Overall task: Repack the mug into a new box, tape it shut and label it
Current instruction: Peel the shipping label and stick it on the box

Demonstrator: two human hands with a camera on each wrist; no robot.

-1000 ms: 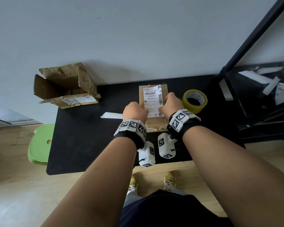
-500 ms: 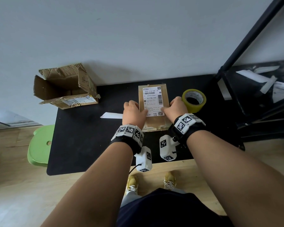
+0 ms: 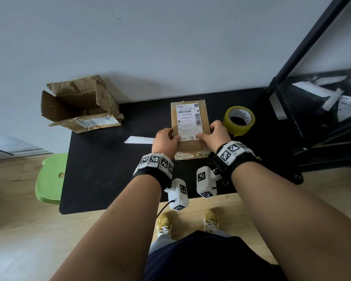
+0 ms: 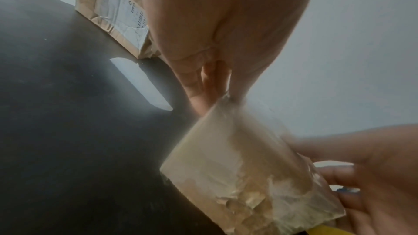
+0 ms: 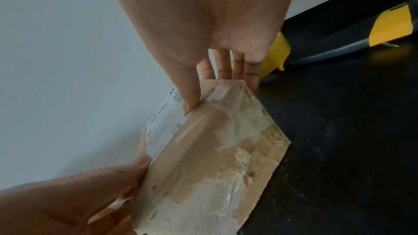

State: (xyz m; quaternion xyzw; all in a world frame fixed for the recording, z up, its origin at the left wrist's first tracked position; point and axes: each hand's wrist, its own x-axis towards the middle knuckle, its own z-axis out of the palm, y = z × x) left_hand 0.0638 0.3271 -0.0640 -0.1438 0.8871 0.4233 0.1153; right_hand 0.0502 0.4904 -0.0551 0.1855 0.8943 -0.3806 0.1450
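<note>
A sealed brown box (image 3: pixel 205 112) lies on the black table (image 3: pixel 109 169) with a white shipping label (image 3: pixel 188 122) on its top. My left hand (image 3: pixel 166 140) is at the box's near left side. Its thumb presses the label's near left corner and its fingers lie against the side. My right hand (image 3: pixel 217 134) mirrors it at the near right. In the right wrist view, its thumb (image 5: pixel 190 99) presses the label (image 5: pixel 162 128) and straight fingers run down the box (image 5: pixel 203 167). The left wrist view shows the taped near end of the box (image 4: pixel 248 176). No mug is visible.
A torn, open old box (image 3: pixel 79 106) stands at the table's back left. A white backing strip (image 3: pixel 139 139) lies left of my hands. A yellow tape roll (image 3: pixel 239 120) sits just right of the box. A black frame (image 3: pixel 312 47) stands at the right, a green stool (image 3: pixel 51 179) at the left.
Both hands have slid toward me along the label and apart to the box's sides. More of the label now shows.
</note>
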